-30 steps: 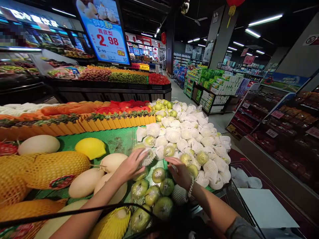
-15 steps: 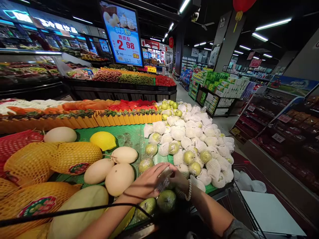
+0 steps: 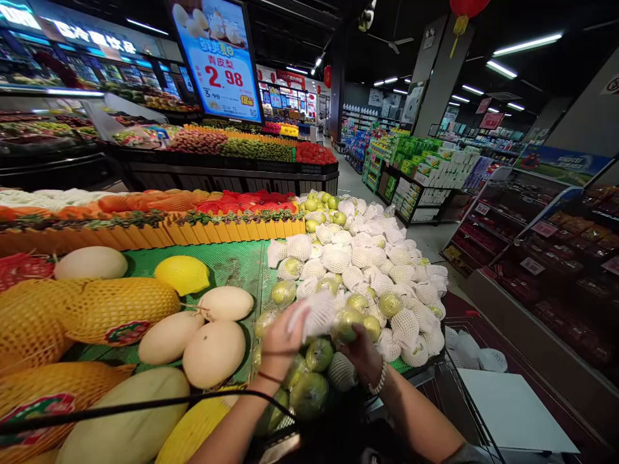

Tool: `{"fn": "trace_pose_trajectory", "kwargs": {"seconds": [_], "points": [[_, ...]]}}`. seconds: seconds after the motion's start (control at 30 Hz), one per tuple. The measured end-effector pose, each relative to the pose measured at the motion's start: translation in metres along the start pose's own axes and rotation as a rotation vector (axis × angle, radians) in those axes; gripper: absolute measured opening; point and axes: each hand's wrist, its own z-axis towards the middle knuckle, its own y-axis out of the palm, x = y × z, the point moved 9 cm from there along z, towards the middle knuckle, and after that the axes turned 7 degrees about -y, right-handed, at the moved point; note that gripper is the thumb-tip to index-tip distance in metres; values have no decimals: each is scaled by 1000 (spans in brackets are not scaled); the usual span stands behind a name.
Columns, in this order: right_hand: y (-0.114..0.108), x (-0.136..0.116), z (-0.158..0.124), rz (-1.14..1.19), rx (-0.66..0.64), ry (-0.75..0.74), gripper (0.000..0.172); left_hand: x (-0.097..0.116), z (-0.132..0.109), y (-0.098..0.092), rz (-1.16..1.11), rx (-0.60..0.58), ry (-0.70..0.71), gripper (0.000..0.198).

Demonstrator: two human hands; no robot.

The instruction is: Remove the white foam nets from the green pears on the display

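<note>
My left hand (image 3: pixel 280 338) is raised over the near end of the pear pile, its fingers closed on a white foam net sleeve (image 3: pixel 315 314). Just to its right, my right hand (image 3: pixel 360 348) grips a green pear (image 3: pixel 346 324) that touches the sleeve's open end. A bead bracelet circles my right wrist. Bare green pears (image 3: pixel 309 393) lie under both hands. Behind them the pile of net-wrapped pears (image 3: pixel 367 258) stretches away on the green mat (image 3: pixel 232 264).
Pale melons (image 3: pixel 213 351) and yellow netted melons (image 3: pixel 120 309) lie to the left. A yellow fence divider (image 3: pixel 213 231) backs the mat. A price screen (image 3: pixel 217 61) hangs above. A cart with loose white nets (image 3: pixel 476 354) stands at the right, beside shelves and an aisle.
Both hands rose from the bare pears. The left hand lifted the white net sleeve up, and the right hand now holds a green pear against it.
</note>
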Motion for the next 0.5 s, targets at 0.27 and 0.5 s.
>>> {"fn": "trace_pose_trajectory", "kwargs": {"seconds": [0.27,0.5], "points": [[4,15,-1,465,-167,236,78,-2,-25,102,-216,-471,106,63],[-14,-6,9,38,38,-15,67,43,-36,99,45,-398,464,85]]}}
